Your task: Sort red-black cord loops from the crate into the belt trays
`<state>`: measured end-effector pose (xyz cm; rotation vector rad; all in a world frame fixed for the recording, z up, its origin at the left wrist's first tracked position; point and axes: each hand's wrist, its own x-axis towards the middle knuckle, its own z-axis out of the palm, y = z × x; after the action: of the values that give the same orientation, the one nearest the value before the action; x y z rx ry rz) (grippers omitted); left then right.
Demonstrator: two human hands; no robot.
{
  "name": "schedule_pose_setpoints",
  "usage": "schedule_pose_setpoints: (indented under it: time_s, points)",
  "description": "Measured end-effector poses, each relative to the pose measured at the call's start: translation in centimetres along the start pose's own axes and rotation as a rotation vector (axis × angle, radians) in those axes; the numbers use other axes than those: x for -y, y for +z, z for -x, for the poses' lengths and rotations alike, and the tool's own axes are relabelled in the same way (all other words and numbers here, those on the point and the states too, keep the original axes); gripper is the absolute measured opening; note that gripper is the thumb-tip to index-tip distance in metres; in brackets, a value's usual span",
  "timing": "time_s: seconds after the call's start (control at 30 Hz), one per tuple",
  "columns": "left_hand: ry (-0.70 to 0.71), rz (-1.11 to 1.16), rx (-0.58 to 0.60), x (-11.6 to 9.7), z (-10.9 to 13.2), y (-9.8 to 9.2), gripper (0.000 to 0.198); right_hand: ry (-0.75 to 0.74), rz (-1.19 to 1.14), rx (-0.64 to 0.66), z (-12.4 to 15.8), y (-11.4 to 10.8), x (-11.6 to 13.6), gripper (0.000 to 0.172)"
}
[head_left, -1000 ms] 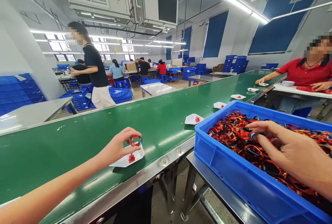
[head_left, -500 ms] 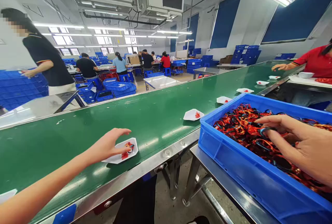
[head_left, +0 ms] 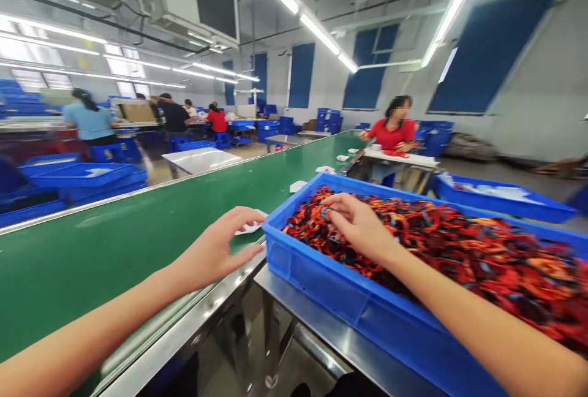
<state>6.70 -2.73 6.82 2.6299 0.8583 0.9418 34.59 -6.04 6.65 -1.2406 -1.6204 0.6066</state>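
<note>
My left hand (head_left: pixel 220 249) is held over the green conveyor belt (head_left: pixel 193 207) with thumb and fingers apart and nothing in it. Just beyond its fingertips is a white tray (head_left: pixel 249 228), partly hidden by the fingers and the crate corner. My right hand (head_left: pixel 361 225) is inside a blue crate (head_left: pixel 316 271), low over a heap of red, orange and black loop-like pieces (head_left: pixel 468 256). Its thumb and fingers pinch a small dark bluish loop (head_left: pixel 325 213), whose exact kind is too small and blurred to tell.
The crate stands on a metal table (head_left: pixel 307 308) beside the belt's steel edge (head_left: pixel 202 317). Farther along are more white trays (head_left: pixel 297 187). A co-worker in red (head_left: pixel 390 133) sits at the far right of the belt. Another blue crate (head_left: pixel 505 198) lies behind mine.
The view has swung right. My left hand has left the filled tray and now reaches, open, toward another tray by the crate. My right hand stays over the heap, still pinching a dark loop.
</note>
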Motion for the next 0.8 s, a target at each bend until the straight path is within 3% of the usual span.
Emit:
schedule_pose_setpoints:
  time_s: [0.1,0.2,0.33,0.47,0.53,0.63,0.7,0.8]
  points:
    - [0.128,0.140,0.031,-2.1,-5.0,3.7,0.043,0.024,-0.140,0.014,-0.5,-0.1,-0.2,0.022]
    - [0.148,0.273,0.025,-3.0,-8.1,6.3,0.047,0.052,-0.217,0.024,-0.8,0.0,-0.3,0.022]
    - [0.036,0.442,0.000,-2.7,-9.2,8.3,0.040,0.111,-0.307,0.030,-1.1,0.1,-0.6,0.022]
    - [-0.119,0.574,0.046,-2.3,-8.8,8.5,0.039,0.118,-0.262,-0.007,-1.1,-0.1,-0.6,0.023]
    - [-0.217,0.712,0.058,-2.1,-8.5,8.0,0.040,0.033,-0.062,-0.070,-0.9,-0.3,-0.3,0.022]
    - [-0.394,1.087,0.084,-1.8,-7.9,6.8,0.032,-0.143,0.466,-0.104,-0.5,-0.7,0.2,0.017]
    - [-0.517,1.331,0.106,-1.5,-7.4,6.0,0.027,-0.192,0.788,-0.049,-0.2,-0.8,0.3,0.013]
    - [-0.631,1.567,0.121,-0.7,-6.4,4.9,0.026,-0.167,1.055,0.090,-0.1,-0.8,0.0,0.018]
